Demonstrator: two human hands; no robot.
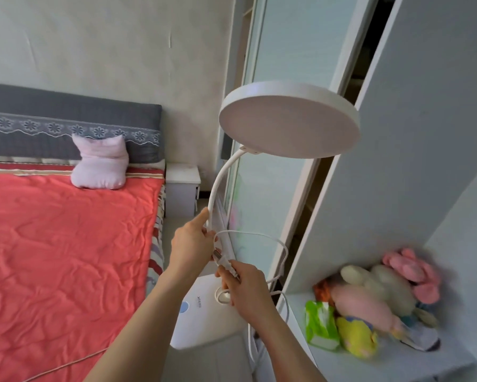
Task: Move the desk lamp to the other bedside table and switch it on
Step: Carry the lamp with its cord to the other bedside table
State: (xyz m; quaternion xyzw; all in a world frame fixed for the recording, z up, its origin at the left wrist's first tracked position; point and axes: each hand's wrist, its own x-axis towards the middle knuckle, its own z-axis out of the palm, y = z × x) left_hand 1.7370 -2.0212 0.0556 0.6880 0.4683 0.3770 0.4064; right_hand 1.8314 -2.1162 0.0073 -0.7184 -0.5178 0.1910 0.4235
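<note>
White desk lamp (288,119) is off the counter and in the air, its curved neck rising up and right from your left hand (192,244), which grips the neck low down, while your right hand (245,289) pinches the plug (224,261) with the cord (262,239) looping beside it. Its base (201,312) hangs below both hands. The other bedside counter (182,186) lies ahead, beyond the red bed (66,257), nearer your left hand.

Small dark lettering on the lamp base (204,321); illegible.
</note>
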